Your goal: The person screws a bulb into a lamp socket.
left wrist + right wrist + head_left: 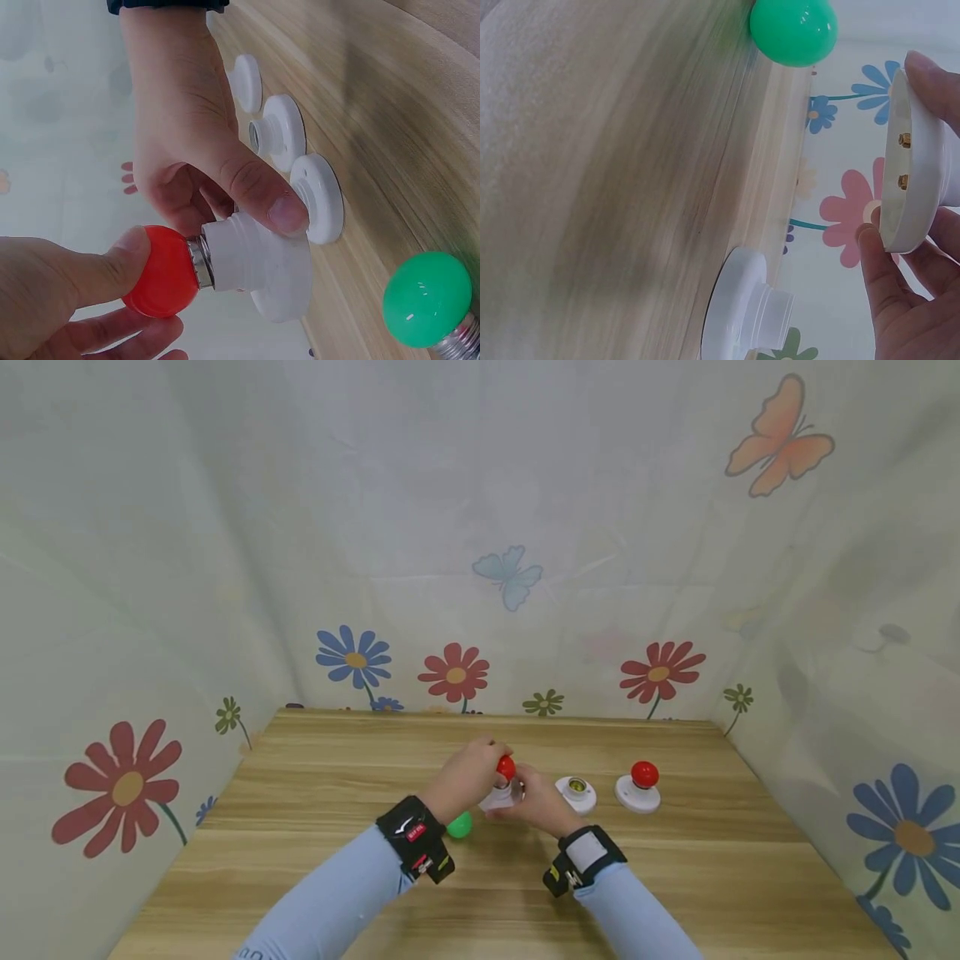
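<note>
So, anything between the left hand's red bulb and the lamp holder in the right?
Nothing visible: the left hand holds the red bulb with its screw base at the mouth of the white lamp holder.

No txt legible: L strap [412, 850] has white mark + red tag [416, 832] w/ tiny white letters, too sm. to read; L sleeve [330, 893], dk letters cut off at btm edge.
</note>
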Demonstrator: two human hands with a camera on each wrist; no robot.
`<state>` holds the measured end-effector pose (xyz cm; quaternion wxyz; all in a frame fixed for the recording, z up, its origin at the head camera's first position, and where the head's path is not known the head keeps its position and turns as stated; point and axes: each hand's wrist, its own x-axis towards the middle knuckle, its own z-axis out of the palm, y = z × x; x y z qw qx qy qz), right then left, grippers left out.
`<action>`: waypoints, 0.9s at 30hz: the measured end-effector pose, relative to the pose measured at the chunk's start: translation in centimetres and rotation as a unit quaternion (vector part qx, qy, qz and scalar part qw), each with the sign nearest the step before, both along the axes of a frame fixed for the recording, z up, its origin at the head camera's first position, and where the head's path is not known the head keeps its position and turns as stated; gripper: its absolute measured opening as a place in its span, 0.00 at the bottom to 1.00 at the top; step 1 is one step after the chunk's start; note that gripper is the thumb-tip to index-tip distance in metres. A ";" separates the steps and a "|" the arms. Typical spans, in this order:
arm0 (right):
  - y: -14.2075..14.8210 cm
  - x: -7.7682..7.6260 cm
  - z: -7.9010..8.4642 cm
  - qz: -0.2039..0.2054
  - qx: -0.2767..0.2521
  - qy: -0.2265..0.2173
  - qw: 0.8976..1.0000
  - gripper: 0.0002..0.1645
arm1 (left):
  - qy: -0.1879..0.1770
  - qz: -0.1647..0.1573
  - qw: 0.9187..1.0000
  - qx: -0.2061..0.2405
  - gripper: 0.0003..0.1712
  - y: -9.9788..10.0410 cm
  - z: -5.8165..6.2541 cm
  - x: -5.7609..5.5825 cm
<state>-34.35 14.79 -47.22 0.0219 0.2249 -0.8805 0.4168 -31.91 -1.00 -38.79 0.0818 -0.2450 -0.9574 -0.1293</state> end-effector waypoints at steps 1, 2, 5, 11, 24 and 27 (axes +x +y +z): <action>0.0 0.0 0.0 0.000 0.000 -0.003 1.000 0.37 | 0.005 0.002 1.000 -0.005 0.25 0.0 0.0 0.0; 0.0 0.0 -0.1 0.000 -0.001 -0.008 1.000 0.38 | 0.008 0.005 1.000 -0.009 0.25 0.0 0.0 0.1; 0.0 0.0 -0.1 -0.003 0.001 -0.021 1.000 0.40 | 0.016 0.014 1.000 -0.012 0.26 0.0 -0.2 0.1; -0.1 0.0 -0.2 -0.011 0.009 -0.032 0.999 0.43 | 0.063 0.024 0.998 -0.018 0.30 0.0 -0.4 0.2; 0.0 -0.1 -0.5 -0.002 0.014 -0.014 1.000 0.39 | 0.076 0.019 0.996 -0.031 0.31 0.1 -1.1 0.3; 0.0 0.0 -0.4 0.005 0.014 -0.002 1.000 0.40 | 0.055 0.011 0.998 -0.025 0.27 0.1 -0.9 0.2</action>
